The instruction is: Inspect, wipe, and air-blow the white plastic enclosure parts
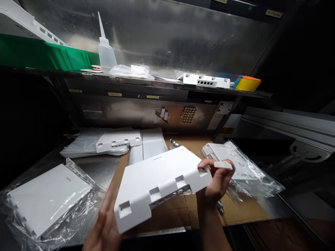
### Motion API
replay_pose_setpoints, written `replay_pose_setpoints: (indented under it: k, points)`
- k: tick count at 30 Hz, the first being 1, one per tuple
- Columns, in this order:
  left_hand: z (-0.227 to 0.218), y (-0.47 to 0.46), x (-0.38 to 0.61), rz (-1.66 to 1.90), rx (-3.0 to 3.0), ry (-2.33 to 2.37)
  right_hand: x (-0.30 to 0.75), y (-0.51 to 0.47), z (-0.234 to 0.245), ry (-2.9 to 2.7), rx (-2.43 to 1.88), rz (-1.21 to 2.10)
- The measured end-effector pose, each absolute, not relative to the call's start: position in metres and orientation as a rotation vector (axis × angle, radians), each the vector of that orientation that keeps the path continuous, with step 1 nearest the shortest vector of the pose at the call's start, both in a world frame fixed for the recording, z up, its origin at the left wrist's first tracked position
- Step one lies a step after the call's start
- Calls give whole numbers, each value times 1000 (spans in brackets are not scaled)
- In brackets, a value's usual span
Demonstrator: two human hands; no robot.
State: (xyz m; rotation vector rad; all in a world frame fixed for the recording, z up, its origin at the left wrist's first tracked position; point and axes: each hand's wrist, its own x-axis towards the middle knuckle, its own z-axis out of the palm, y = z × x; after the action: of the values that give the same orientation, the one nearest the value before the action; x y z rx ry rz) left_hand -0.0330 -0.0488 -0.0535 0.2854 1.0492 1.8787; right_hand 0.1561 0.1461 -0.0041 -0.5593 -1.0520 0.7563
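A white router housing (162,170) with small lettering on top is held up, tilted, above the cardboard. Several square notches line its near edge. My left hand (106,219), blurred by motion, grips its left end. At the right end, my right hand (216,183) is closed on the corner. That same hand also pinches a small white block (223,165) between its fingers; its exact kind cannot be made out. Just behind the housing, small round metal pieces (176,145) lie on the cardboard sheet (248,209).
Bagged white housings lie at left (52,198) and right (232,160). Another housing (119,139) rests on stacked plastic bags (81,141). The shelf above carries a green bin (47,54), a squeeze bottle (106,55), a white housing (206,81) and a yellow container (248,83).
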Motion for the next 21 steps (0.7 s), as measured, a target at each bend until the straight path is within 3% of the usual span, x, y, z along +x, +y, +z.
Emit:
replay_pose_setpoints:
  k: [4,9,14,18,21]
  points:
    - [-67,-24,-31,1711,105,569,151,128,-19,-1205,-493,737]
    - [-58,-25,-40,1775,-108,841,171,149,-48,-1316,-560,892]
    - [-54,-49,-52,1900,-89,1021,190,204,-85,-1892,-1021,484]
    - [-55,-57,-63,1931,-149,1077,187,221,-97,-2099,-989,414]
    - [-52,-58,-71,1920,-189,1092,177,235,-75,-2117,-946,280]
